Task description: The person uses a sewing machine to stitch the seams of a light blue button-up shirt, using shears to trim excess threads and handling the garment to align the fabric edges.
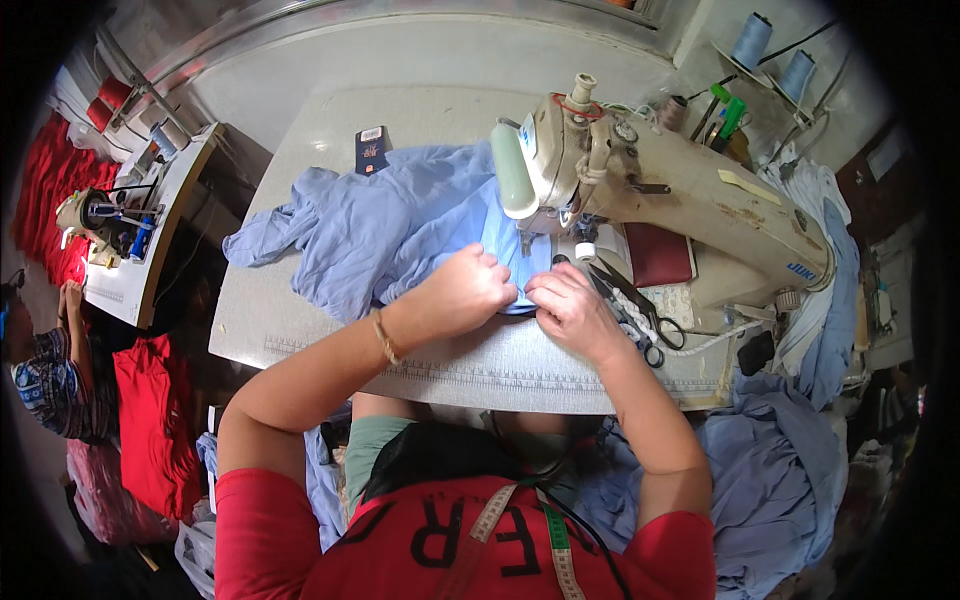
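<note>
Head view: soft crumpled blue fabric [400, 225], perhaps cotton.

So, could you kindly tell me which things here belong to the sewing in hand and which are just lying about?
In use:
left hand
right hand
blue fabric
sewing machine

Lying about:
scissors
dark card
maroon pad
thread cones

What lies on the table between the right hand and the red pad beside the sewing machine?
In the head view, black scissors lie between the right hand and the red pad.
</note>
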Tool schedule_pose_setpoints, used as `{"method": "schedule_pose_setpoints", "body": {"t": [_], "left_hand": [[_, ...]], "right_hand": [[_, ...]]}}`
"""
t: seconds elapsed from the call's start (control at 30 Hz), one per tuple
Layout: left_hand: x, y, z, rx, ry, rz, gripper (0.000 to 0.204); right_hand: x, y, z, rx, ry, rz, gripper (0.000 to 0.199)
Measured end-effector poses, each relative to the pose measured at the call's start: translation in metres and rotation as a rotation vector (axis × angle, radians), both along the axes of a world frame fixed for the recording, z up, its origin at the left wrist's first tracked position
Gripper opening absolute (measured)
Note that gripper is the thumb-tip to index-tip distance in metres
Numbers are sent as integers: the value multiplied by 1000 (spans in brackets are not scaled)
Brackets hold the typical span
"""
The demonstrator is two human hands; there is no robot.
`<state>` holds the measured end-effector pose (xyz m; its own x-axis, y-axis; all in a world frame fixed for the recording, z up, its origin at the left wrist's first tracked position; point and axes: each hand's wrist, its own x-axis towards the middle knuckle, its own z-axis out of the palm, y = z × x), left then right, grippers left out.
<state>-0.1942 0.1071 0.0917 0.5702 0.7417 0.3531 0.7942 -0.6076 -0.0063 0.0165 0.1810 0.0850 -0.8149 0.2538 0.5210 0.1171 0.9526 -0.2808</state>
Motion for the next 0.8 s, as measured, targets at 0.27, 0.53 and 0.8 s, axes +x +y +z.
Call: {"method": "schedule_pose_setpoints", "body": {"t": [0.27, 0.53, 0.8], "left_hand": [[-3, -22, 11, -125, -41, 24, 26], [-4, -15, 8, -246, -236, 3, 58], [-6, -14, 2, -199, -228, -25, 57]], "right_hand": [[5, -8, 5, -68, -131, -49, 18], [5, -7, 6, -32, -131, -9, 21], [-2, -8, 0, -202, -61, -115, 30]]}}
